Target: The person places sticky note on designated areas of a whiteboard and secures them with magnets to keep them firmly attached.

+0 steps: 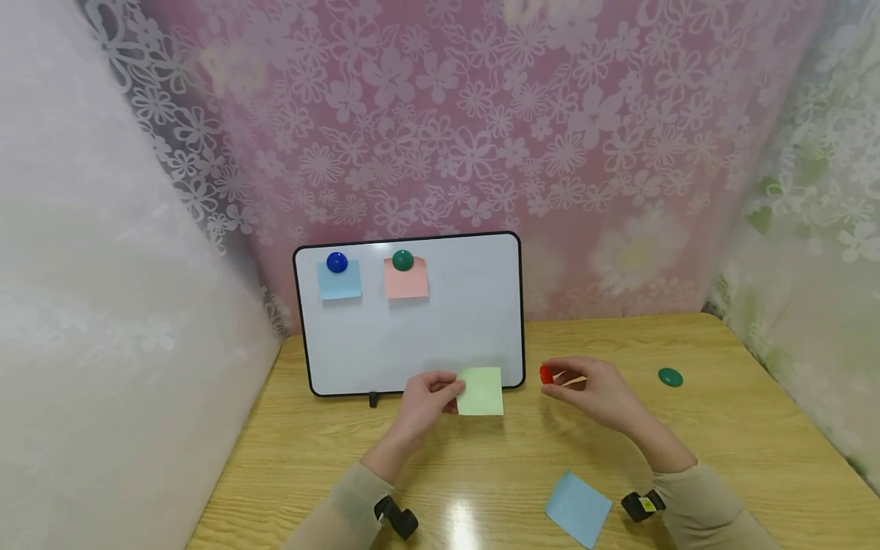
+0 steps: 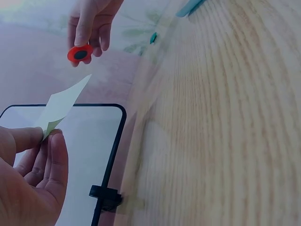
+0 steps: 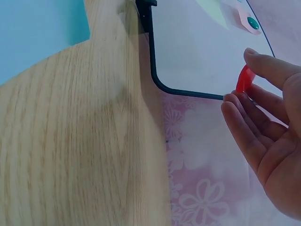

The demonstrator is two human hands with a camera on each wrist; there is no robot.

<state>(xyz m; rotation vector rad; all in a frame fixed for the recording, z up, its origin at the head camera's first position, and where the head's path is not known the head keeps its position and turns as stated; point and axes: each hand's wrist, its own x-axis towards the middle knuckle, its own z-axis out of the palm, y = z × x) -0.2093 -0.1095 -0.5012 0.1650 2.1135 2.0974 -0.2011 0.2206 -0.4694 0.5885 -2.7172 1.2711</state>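
Note:
My left hand point(image 1: 428, 405) pinches a pale green sticky note point(image 1: 481, 392) by its left edge, in front of the lower right part of a whiteboard point(image 1: 440, 328). In the left wrist view the note point(image 2: 63, 103) bends a little, thumb on one side and fingers on the other. To the right of the board, my right hand point(image 1: 594, 389) pinches a round red magnet point(image 1: 546, 374) between thumb and fingers. Its dark underside point(image 2: 81, 54) shows in the left wrist view. A blue magnet point(image 1: 337, 262) holds a light blue note point(image 1: 340, 283) on the board; a green magnet point(image 1: 402, 260) holds a pink note point(image 1: 406, 282).
The black-framed board leans upright on the wooden table point(image 1: 440, 473), with a small black foot point(image 1: 373, 399) below it. A green magnet point(image 1: 670, 376) lies at the right. Another blue note point(image 1: 579, 509) lies near the front, beside the right sleeve. Flowered curtains point(image 1: 467, 153) surround the table.

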